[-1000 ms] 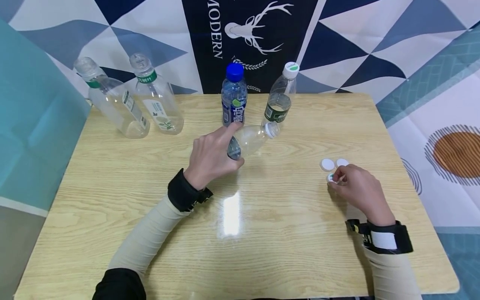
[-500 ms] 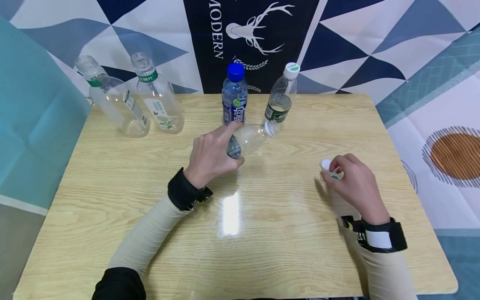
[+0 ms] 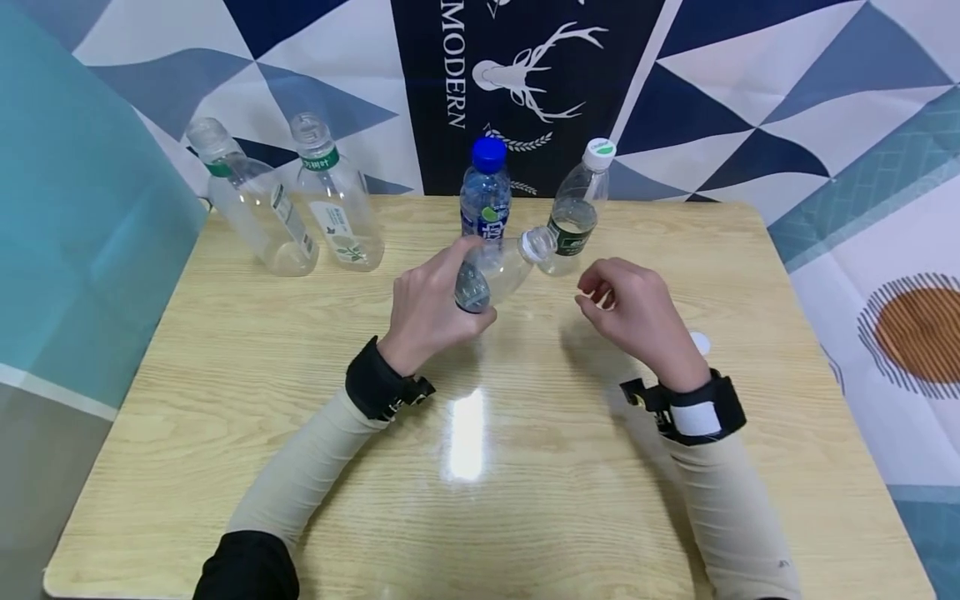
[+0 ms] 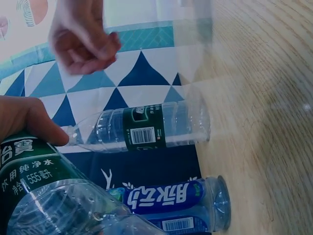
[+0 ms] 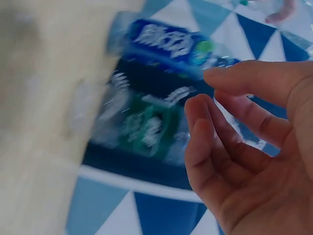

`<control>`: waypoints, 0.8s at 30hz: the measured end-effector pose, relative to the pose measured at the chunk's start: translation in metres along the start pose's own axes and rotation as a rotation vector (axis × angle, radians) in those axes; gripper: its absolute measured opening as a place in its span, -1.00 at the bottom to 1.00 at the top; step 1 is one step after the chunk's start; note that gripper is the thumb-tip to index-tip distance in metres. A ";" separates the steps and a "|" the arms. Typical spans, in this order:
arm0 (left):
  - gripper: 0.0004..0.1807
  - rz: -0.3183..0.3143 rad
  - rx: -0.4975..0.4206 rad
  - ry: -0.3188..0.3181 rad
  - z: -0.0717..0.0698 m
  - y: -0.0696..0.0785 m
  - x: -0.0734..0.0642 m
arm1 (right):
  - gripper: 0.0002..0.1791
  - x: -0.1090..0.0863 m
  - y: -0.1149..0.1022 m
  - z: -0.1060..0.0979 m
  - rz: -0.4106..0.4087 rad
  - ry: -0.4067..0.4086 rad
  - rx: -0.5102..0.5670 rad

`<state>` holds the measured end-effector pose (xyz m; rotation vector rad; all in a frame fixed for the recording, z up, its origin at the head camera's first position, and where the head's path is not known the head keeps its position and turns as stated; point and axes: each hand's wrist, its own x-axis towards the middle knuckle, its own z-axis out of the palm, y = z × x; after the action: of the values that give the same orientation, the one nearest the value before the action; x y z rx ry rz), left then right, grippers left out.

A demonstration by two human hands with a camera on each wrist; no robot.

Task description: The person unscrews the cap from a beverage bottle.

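Observation:
My left hand (image 3: 431, 308) grips a clear plastic water bottle (image 3: 510, 271), tilted so its neck points right and up. Its green label (image 4: 34, 161) shows in the left wrist view. Whether a cap sits on its whitish neck is unclear. To the right of that neck is my right hand (image 3: 630, 308), fingers loosely bent. Nothing shows between its thumb and fingertips (image 5: 196, 105) in the right wrist view. Behind the held bottle stand a blue-capped bottle (image 3: 486, 200) with a blue label and a white-capped, green-labelled bottle (image 3: 577, 217).
Two clear bottles without caps, a left one (image 3: 262, 212) and a right one (image 3: 341, 208), stand at the back left of the wooden table (image 3: 375, 500). A white cap (image 3: 700, 342) lies by my right wrist. Patterned cloth (image 3: 735, 83) hangs behind.
My right hand has let go of a white-and-green cap near the other caps and moved left toward the held bottle. The left hand keeps its grip; the camera view has shifted slightly.

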<state>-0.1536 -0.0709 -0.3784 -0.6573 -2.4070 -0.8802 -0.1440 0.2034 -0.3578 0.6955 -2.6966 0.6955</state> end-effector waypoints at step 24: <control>0.01 -0.331 -0.438 0.344 0.023 -0.060 0.028 | -0.93 0.024 -0.021 -0.009 -0.014 0.029 0.087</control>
<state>-0.2162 -0.0881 -0.4049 -0.2240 -2.0521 -1.5470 -0.1523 0.1826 -0.3329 0.7189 -2.6460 0.8170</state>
